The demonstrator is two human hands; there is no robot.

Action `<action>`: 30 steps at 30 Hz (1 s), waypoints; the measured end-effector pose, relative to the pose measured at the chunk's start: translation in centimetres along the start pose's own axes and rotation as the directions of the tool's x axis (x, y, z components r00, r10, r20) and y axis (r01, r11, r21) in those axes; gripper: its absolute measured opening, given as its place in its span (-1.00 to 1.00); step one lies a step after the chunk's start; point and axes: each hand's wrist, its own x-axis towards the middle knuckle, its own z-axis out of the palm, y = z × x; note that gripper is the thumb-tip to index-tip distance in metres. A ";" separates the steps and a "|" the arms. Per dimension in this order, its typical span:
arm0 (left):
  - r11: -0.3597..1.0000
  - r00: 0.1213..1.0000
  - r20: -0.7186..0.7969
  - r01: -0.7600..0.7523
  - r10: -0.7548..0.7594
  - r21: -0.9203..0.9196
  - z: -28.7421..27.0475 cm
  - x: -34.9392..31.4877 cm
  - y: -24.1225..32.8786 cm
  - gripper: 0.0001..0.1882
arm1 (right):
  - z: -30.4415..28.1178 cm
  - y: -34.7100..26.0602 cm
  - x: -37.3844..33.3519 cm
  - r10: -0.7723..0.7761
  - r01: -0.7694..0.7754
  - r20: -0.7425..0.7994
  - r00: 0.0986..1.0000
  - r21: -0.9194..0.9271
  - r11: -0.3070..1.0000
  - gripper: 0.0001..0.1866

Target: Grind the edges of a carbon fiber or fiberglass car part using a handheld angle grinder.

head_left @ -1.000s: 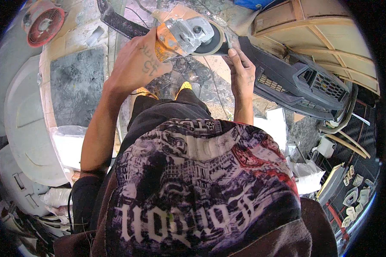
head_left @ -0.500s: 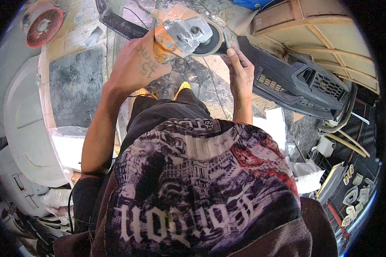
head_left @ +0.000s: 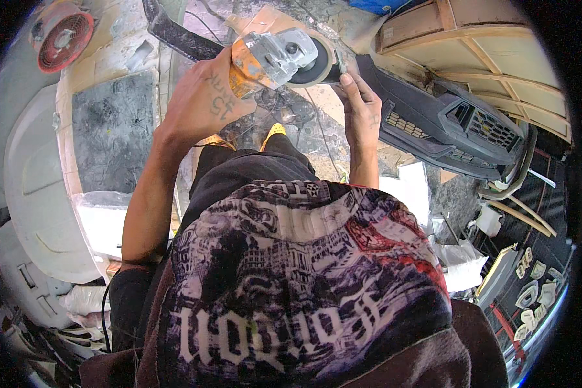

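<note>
My left hand [head_left: 200,100] is wrapped around the orange body of an angle grinder [head_left: 275,58] with a worn grey gear head. On the grinder's right side is a round disc [head_left: 313,72], dark at the middle with a pale rim. My right hand [head_left: 361,103] pinches a small, thin greyish piece [head_left: 340,62] between thumb and fingers, right by the disc's edge. Whether the piece touches the disc I cannot tell. What kind of part it is does not show. Both hands are held out in front of me, above my yellow shoes [head_left: 275,129].
To the right lies a black car bumper [head_left: 427,107] with mesh grilles, beside a wood-framed panel [head_left: 465,48]. A dark curved strip [head_left: 181,40] is beyond my left hand. Far left stands a red round fan [head_left: 64,40]; pale moulded panels [head_left: 42,187] are below it. Cables cross the floor.
The whole view has shifted slightly. Both hands keep their hold, and the grinder and the small piece stay nearly where they were.
</note>
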 end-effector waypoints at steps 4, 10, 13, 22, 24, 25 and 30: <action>0.999 0.999 -0.012 0.032 -0.032 0.032 0.1 -0.3 -0.5 -0.29 | 0.2 0.0 0.0 -0.016 0.016 0.003 1.000 0.019 1.000 -0.38; 1.000 1.000 -0.004 -0.011 0.011 -0.005 0.4 -0.3 -0.7 -0.27 | 0.1 0.2 -0.1 -0.017 0.017 0.005 1.000 0.054 0.998 -0.39; 0.999 1.000 0.011 0.016 -0.016 -0.037 0.3 -0.2 -0.1 -0.27 | 0.0 0.2 -0.1 -0.011 0.011 -0.004 1.000 0.026 1.000 -0.40; 0.996 0.999 0.021 0.038 -0.037 -0.077 0.3 -0.3 -0.5 -0.25 | 0.3 -0.2 -0.2 0.005 -0.005 0.001 1.000 0.090 0.996 -0.40; 0.999 0.999 0.016 0.037 -0.037 0.011 0.3 -0.2 0.0 -0.26 | 0.3 -0.2 -0.3 0.020 -0.020 0.004 1.000 0.103 0.995 -0.40; 0.999 0.999 0.015 0.038 -0.038 0.011 0.3 -0.2 0.0 -0.26 | 0.3 -0.2 -0.3 0.020 -0.021 0.005 1.000 0.102 0.995 -0.40; 1.000 1.000 0.016 -0.021 0.021 0.006 0.1 -0.4 -0.3 -0.23 | 0.3 0.0 0.0 -0.005 0.004 0.007 1.000 0.069 0.998 -0.40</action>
